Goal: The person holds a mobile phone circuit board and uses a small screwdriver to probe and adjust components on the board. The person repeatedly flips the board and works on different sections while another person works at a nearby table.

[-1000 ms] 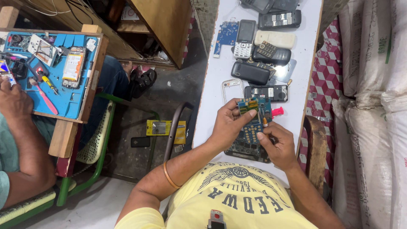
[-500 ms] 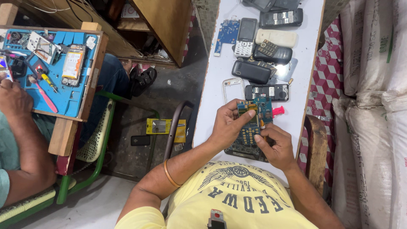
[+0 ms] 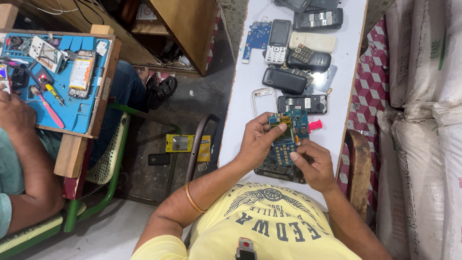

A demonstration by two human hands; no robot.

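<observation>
A blue-green phone circuit board [image 3: 287, 139] is held over the near end of a white table [image 3: 240, 96]. It is pinched at its far left edge between the thumb and curled fingers of the left hand [image 3: 257, 142], apparently so that its face is kept turned up and steady. The right hand [image 3: 313, 163] is closed around a small tool (only an orange tip [image 3: 297, 140] shows, touching the board), a grip that would suit fine work on the board's face. A pink-handled tool [image 3: 315, 126] lies just beside the board on the right. Farther along the table, several phones [image 3: 284, 79] and a loose white phone frame [image 3: 263, 101] are laid out. At the far left, another person's hand [image 3: 14, 115] rests at a blue work mat [image 3: 72, 110] strewn with parts.
</observation>
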